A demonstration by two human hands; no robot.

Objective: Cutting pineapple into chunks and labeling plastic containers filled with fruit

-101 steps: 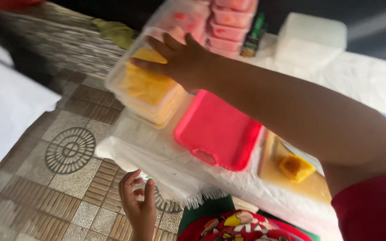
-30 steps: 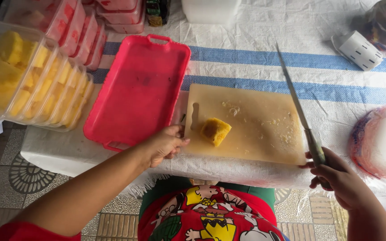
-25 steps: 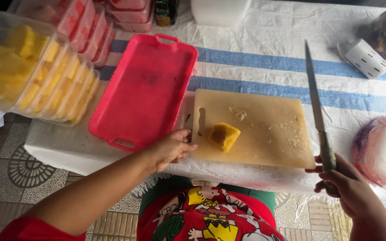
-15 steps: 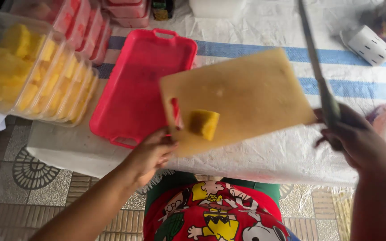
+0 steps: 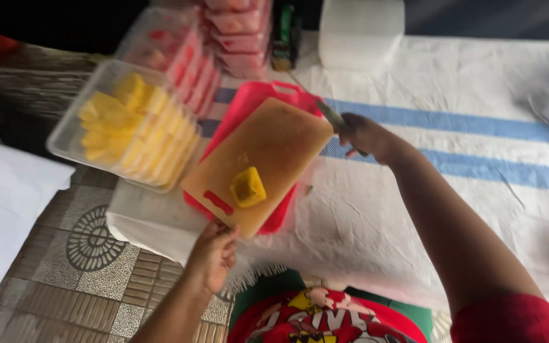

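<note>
- A table under a white cloth [image 5: 376, 209] with blue stripes fills the right of the frame; patterned floor tiles [image 5: 90, 254] run along the lower left.
- The board [image 5: 258, 162] is off the table, tilted over the red tray [image 5: 274, 95] at centre frame. A yellow fruit chunk [image 5: 248, 187] sits on its lower half, not yet in the tray.
- Your left hand [image 5: 213, 254] is clamped on the board's near edge, just below the handle slot, at lower centre.
- Your right hand [image 5: 363, 134] is closed around a knife [image 5: 328, 114] at the board's far corner. The blade is blurred, so you cannot tell whether it touches the board.
- Judging by this, the board has been lifted and aimed; clearing the chunk and scraps into the tray looks undone.
- Left of the tray stand clear tubs of yellow fruit pieces [image 5: 135, 130], filled. Behind them, at upper centre, are tubs of red fruit [image 5: 192, 57].
- A white box [image 5: 360, 32] stands at the top.
</note>
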